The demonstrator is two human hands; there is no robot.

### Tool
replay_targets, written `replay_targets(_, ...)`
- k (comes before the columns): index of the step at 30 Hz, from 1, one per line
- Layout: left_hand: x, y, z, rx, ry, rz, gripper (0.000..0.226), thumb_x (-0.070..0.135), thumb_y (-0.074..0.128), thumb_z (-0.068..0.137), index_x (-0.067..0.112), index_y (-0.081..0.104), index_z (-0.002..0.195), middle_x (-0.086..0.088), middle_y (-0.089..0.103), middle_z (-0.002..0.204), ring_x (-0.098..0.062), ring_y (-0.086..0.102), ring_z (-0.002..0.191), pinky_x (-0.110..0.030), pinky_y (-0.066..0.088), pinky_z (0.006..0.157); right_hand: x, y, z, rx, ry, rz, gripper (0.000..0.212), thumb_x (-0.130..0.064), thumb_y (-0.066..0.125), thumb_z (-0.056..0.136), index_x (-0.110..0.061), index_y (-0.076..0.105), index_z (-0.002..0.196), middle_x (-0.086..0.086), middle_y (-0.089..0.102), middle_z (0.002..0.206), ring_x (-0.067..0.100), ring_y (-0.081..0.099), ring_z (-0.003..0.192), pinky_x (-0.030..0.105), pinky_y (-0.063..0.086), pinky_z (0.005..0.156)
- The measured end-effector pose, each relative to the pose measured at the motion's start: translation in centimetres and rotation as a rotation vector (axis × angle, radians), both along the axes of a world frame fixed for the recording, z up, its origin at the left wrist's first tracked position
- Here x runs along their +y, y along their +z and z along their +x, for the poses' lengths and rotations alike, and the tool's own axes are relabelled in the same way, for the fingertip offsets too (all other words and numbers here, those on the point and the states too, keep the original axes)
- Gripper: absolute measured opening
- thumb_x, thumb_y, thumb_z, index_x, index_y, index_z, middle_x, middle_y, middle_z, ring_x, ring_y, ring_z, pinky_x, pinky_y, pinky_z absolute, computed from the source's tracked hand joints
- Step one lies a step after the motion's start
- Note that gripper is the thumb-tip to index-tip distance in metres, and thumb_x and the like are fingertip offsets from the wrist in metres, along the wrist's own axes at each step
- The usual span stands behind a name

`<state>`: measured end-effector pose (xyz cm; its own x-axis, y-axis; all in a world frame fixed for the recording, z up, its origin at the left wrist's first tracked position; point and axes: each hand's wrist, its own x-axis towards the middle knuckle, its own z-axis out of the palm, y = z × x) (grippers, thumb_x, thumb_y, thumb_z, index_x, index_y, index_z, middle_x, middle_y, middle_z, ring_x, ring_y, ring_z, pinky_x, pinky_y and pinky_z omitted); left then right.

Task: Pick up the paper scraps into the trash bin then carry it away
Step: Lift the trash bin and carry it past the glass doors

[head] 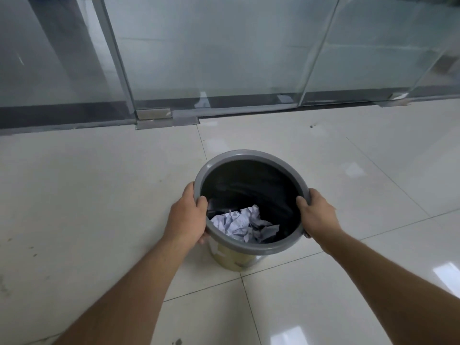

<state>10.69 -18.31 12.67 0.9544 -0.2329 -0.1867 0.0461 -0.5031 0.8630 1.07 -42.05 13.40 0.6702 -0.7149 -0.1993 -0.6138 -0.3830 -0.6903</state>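
Observation:
A round trash bin [249, 155] with a grey rim, black liner and yellowish body is in the middle of the view, above a pale tiled floor. Crumpled white paper scraps [242, 224] lie inside it at the bottom. My left hand [186, 215] grips the rim on the left side, thumb inside the bin. On the right side of the rim my right hand [317, 212] holds on the same way. Whether the bin's base touches the floor I cannot tell.
A glass partition wall [224, 58] with a dark base strip and a metal door fitting [154, 114] runs across the far side. Glossy cream floor tiles [87, 195] spread all around the bin, with a few small dark marks.

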Motion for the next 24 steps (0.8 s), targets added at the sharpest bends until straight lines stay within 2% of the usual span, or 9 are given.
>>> replay_targets(3, 1.0, 1.4, -1.0, 0.003, 0.036, 0.004, 0.022, 0.023, 0.039, 0.100, 0.031, 0.050, 0.118, -0.007, 0.065, 0.075, -0.019, 0.061, 0.045, -0.022, 0.046, 0.032, 1.1, 1.2, -0.6, -0.014, 0.011, -0.022, 0.026, -0.036, 0.040, 0.095, -0.021, 0.051, 0.113, 0.006, 0.062, 0.090, 0.031, 0.063, 0.078, 0.050, 0.058, 0.071)
replay_targets(7, 3.7, 7.6, -3.1, 0.031, 0.077, 0.050, 0.027, 0.023, 0.039, 0.100, 0.033, 0.049, 0.123, -0.010, 0.066, 0.073, -0.023, 0.062, 0.044, -0.024, 0.045, 0.031, 3.4, 7.2, -1.8, -0.003, 0.057, 0.004, 0.025, -0.033, 0.041, 0.096, -0.022, 0.053, 0.115, 0.002, 0.062, 0.089, 0.016, 0.058, 0.073, 0.040, 0.054, 0.069)
replay_targets(10, 6.2, 16.3, -4.4, 0.051, 0.090, 0.088, 0.028, 0.022, 0.039, 0.100, 0.031, 0.050, 0.125, -0.009, 0.066, 0.071, -0.022, 0.061, 0.036, -0.025, 0.046, 0.030, 5.3, 15.4, -2.4, 0.013, 0.089, 0.065, 0.023, -0.031, 0.042, 0.095, -0.023, 0.055, 0.113, -0.002, 0.061, 0.087, 0.016, 0.060, 0.075, 0.041, 0.058, 0.070)
replay_targets(12, 7.9, 24.1, -4.7, 0.056, 0.091, 0.112, 0.027, 0.022, 0.039, 0.101, 0.030, 0.049, 0.125, -0.009, 0.067, 0.071, -0.023, 0.062, 0.036, -0.027, 0.048, 0.030, 6.6, 22.6, -2.4, 0.004, 0.114, 0.101, 0.020, -0.029, 0.043, 0.095, -0.025, 0.055, 0.111, -0.006, 0.061, 0.084, 0.013, 0.059, 0.073, 0.039, 0.057, 0.066)
replay_targets(14, 9.1, 33.0, -4.5, 0.049, 0.092, 0.117, 0.027, 0.023, 0.039, 0.101, 0.031, 0.049, 0.125, -0.009, 0.067, 0.072, -0.024, 0.064, 0.038, -0.028, 0.050, 0.032, 7.7, 31.2, -2.0, -0.014, 0.133, 0.126, 0.017, -0.030, 0.043, 0.095, -0.028, 0.054, 0.108, -0.008, 0.061, 0.084, 0.015, 0.061, 0.073, 0.042, 0.059, 0.066)
replay_targets(17, 10.7, 47.7, -3.2, 0.009, 0.128, 0.070, 0.029, 0.023, 0.040, 0.101, 0.032, 0.051, 0.126, -0.009, 0.067, 0.075, -0.020, 0.061, 0.037, -0.027, 0.048, 0.031, 8.8, 45.8, -0.2, -0.061, 0.171, 0.118, 0.017, -0.030, 0.045, 0.095, -0.027, 0.055, 0.108, 0.001, 0.065, 0.089, 0.026, 0.064, 0.078, 0.049, 0.059, 0.071)
replay_targets(21, 11.6, 66.9, -1.0, -0.068, 0.201, 0.015, 0.031, 0.026, 0.040, 0.101, 0.036, 0.049, 0.129, -0.011, 0.068, 0.079, -0.022, 0.064, 0.042, -0.027, 0.048, 0.033, 9.2, 65.5, 3.5, -0.166, 0.224, 0.051, 0.024, -0.032, 0.047, 0.094, -0.017, 0.058, 0.110, 0.013, 0.068, 0.096, 0.036, 0.066, 0.082, 0.051, 0.059, 0.071)
replay_targets(24, 12.1, 79.7, -0.2, -0.149, 0.236, -0.011, 0.026, 0.025, 0.041, 0.101, 0.030, 0.052, 0.124, -0.014, 0.069, 0.076, -0.021, 0.063, 0.036, -0.027, 0.049, 0.032, 9.5, 79.1, 5.5, -0.243, 0.265, -0.009, 0.024, -0.033, 0.048, 0.094, -0.013, 0.057, 0.103, 0.018, 0.068, 0.096, 0.039, 0.066, 0.083, 0.049, 0.058, 0.069)
